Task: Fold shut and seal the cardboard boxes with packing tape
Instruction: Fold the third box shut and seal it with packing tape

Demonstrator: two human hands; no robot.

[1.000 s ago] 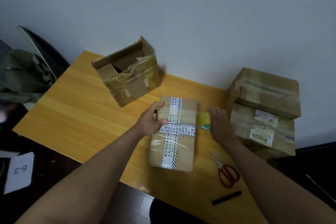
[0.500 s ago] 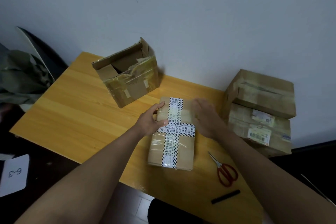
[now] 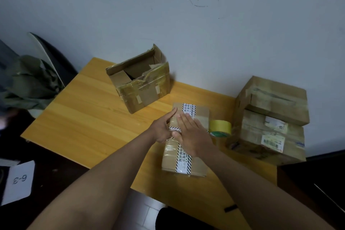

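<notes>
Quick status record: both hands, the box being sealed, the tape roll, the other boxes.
left hand: fingers straight, steadying the box's left side
right hand: flat, pressing the box top
flat box: closed, crossed with printed tape
tape roll: on the table, right of the box, not held
open box: flaps up, unsealed
stacked boxes: two, taped
</notes>
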